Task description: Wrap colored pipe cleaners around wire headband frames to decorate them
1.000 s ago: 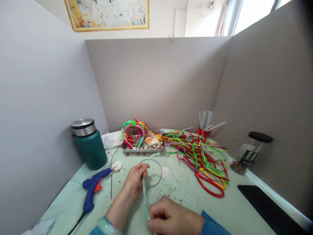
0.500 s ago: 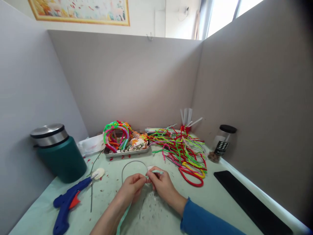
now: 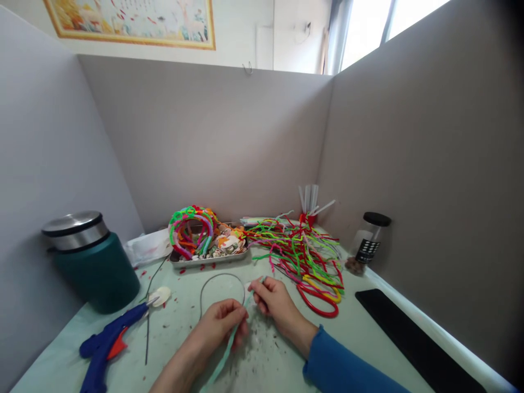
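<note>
Now the left hand (image 3: pixel 223 323) has drawn back from the right hand (image 3: pixel 272 297), both still pinching the pale mint-green fuzzy pipe cleaner (image 3: pixel 224 352) taut at the thin grey wire hoop (image 3: pixel 223 274) in front of the shallow metal tray (image 3: pixel 208 259), so winding seems barely begun.

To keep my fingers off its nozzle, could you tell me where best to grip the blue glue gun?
Grip the glue gun by its handle, coming from the near left. It lies on its side, handle pointing towards you, its nozzle at the far end against a white disc.
</note>
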